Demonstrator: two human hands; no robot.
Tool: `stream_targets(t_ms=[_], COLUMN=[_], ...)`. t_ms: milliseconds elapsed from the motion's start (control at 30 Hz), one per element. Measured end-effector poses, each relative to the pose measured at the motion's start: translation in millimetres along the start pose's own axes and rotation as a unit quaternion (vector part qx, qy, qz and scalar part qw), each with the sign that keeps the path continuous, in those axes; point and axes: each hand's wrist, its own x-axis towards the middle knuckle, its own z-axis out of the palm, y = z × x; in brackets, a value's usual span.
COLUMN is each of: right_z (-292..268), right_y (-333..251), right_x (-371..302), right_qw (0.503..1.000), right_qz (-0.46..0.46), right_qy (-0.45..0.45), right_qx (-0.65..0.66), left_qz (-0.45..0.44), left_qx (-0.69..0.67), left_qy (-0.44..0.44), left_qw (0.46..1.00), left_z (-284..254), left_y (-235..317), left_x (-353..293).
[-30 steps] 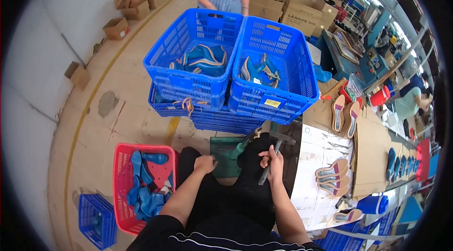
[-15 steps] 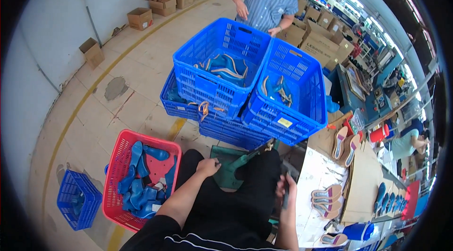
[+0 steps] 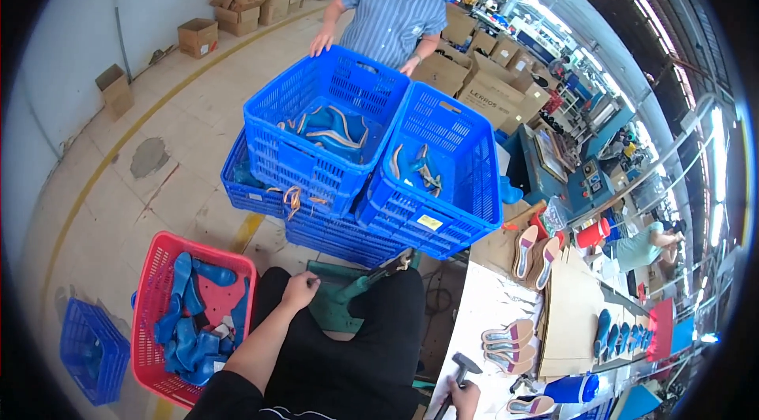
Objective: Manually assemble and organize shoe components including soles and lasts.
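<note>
My right hand (image 3: 465,399) grips a hammer (image 3: 465,363) by its dark handle, low over the near edge of the white-topped table (image 3: 484,293). Several tan soles (image 3: 508,346) lie on that table just beyond the hammer head. Above my left thigh, my left hand (image 3: 300,292) is closed, its fingers curled together; a small dark bit shows at the fingertips, too small to name. To the left of my legs stands a red crate (image 3: 141,333) holding several blue shoe lasts (image 3: 184,339). A green metal stand (image 3: 328,308) sits between my knees.
Stacked blue crates (image 3: 304,179) stand ahead, with blue pieces edged in tan inside. A person in a striped shirt (image 3: 387,13) holds their far rims. Small blue crates (image 3: 95,357) are at far left. More soles (image 3: 534,258), a blue jug (image 3: 573,389) and cardboard boxes (image 3: 490,92) are right.
My right hand has carried the hammer from beside my right thigh to the table's near edge. The person opposite now has a hand on the left blue crate's rim. The whole view has shifted.
</note>
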Motion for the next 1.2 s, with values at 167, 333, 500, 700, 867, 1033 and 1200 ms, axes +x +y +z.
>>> stream_targets(t_ms=[167, 333, 500, 700, 867, 1033, 1200], right_z=[-43.9, -53.2, -16.0, 85.9, 108.7, 127.7, 149.9], right_y=[-53.4, -121.4, -285.1, -398.4, -405.3, -412.3, -433.9], right_x=[-43.4, 7.7, 12.2, 75.5, 114.9, 113.9, 114.3], right_qw=[0.985, 0.960, 0.928, 0.866, 0.880, 0.816, 0.786], right_qz=[-0.082, -0.208, -0.311, -0.409, -0.347, -0.367, -0.404], right_qy=[0.124, 0.185, 0.054, -0.090, 0.126, 0.100, 0.168], right_qx=[-0.093, 0.031, 0.198, 0.271, 0.300, 0.436, 0.436], left_qz=[0.015, -0.215, -0.271, -0.233, -0.193, -0.263, -0.374], left_qx=[0.152, 0.127, 0.082, 0.054, 0.047, -0.120, 0.100], left_qy=[0.296, 0.252, 0.089, 0.155, 0.089, 0.164, 0.278], left_qw=[0.943, 0.935, 0.955, 0.959, 0.976, 0.943, 0.879], left_z=[-62.8, -103.2, -105.0, -97.9, -87.9, -121.3, -149.2], left_y=[-24.4, -119.8, -118.2, -156.9, -138.5, -214.7, -287.6], left_x=[-26.6, -83.4, -88.7, -121.0, -114.0, -121.0, -75.1])
